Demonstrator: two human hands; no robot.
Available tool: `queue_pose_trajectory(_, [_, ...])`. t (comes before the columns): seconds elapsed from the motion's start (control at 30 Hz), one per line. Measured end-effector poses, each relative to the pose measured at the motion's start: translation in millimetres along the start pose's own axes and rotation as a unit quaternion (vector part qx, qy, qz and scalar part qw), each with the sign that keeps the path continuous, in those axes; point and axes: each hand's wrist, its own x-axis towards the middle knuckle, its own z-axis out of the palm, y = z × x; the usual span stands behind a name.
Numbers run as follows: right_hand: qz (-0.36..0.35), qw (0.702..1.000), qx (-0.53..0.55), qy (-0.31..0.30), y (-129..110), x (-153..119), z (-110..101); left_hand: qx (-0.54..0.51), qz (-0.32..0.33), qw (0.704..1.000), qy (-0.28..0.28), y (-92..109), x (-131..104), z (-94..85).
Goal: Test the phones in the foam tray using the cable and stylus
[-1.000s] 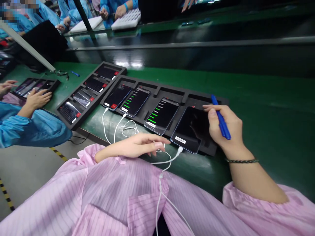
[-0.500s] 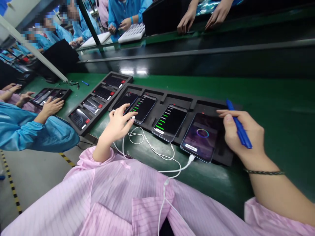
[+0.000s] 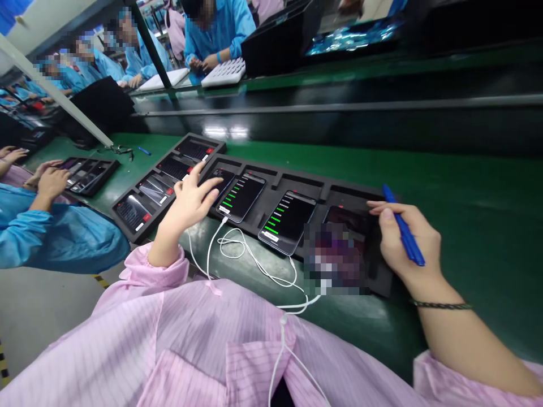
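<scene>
A black foam tray (image 3: 271, 195) in front of me bears several smartphones. My left hand (image 3: 190, 196), fingers spread and holding nothing, hovers over the leftmost phone (image 3: 223, 180), partly hiding it. Beside it lies a second phone (image 3: 242, 198) with green and white text lines; another phone (image 3: 288, 223) shows similar lines. The rightmost phone (image 3: 339, 249) is mostly blurred out. White charging cables (image 3: 254, 263) run to the phones' lower ends. At the tray's right end, my right hand (image 3: 409, 237) grips a blue pen (image 3: 403, 226), its index finger stretched towards the rightmost phone.
A second foam tray (image 3: 142, 223) with several phones adjoins on the left. Farther left, a co-worker's hand (image 3: 53, 183) is at another phone tray (image 3: 91, 176). A blue pen (image 3: 144, 151) lies on the green bench (image 3: 479, 226). A dark raised ledge (image 3: 339, 121) runs behind.
My left hand has moved left, off the second phone to the leftmost one. My right hand keeps the pen. The hands across the bench have left their place, and the view has shifted slightly.
</scene>
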Motion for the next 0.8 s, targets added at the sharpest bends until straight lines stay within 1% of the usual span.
queue_pose_trajectory(0.07, [-0.001,1.000,-0.001,0.004,-0.1,-0.2,-0.1,0.005,-0.032,0.999,0.032,-6.6,4.6,-2.2])
queue_pose_trajectory(0.13, [0.004,1.000,-0.002,0.007,0.2,-0.5,0.2,0.009,-0.046,0.998,0.042,-10.5,6.9,-1.2])
queue_pose_trajectory(0.3, [0.003,1.000,0.002,0.002,1.7,-0.7,0.9,-0.012,-0.021,1.000,-0.007,-10.1,5.7,7.7])
queue_pose_trajectory(0.37, [-0.001,1.000,0.005,0.001,2.3,-0.5,1.0,-0.018,-0.017,0.999,-0.024,-9.9,5.2,8.7])
queue_pose_trajectory(0.5, [-0.003,1.000,0.005,0.000,3.4,-0.5,1.1,0.002,-0.033,0.999,-0.019,-13.0,8.8,3.6])
queue_pose_trajectory(0.6, [0.007,1.000,0.005,-0.003,4.3,-0.6,1.5,0.020,-0.031,0.999,-0.013,-12.5,18.5,2.4])
queue_pose_trajectory(0.67, [0.005,1.000,0.003,-0.003,4.6,-0.7,1.7,0.019,-0.011,0.999,-0.031,-8.6,29.0,7.0])
queue_pose_trajectory(0.73, [-0.005,1.000,0.002,-0.001,4.2,-0.6,1.7,0.013,0.010,0.998,-0.067,-2.3,41.1,15.4])
queue_pose_trajectory(0.8, [-0.016,1.000,-0.001,0.005,3.1,-0.6,1.6,0.011,0.016,0.994,-0.111,4.6,51.2,24.4])
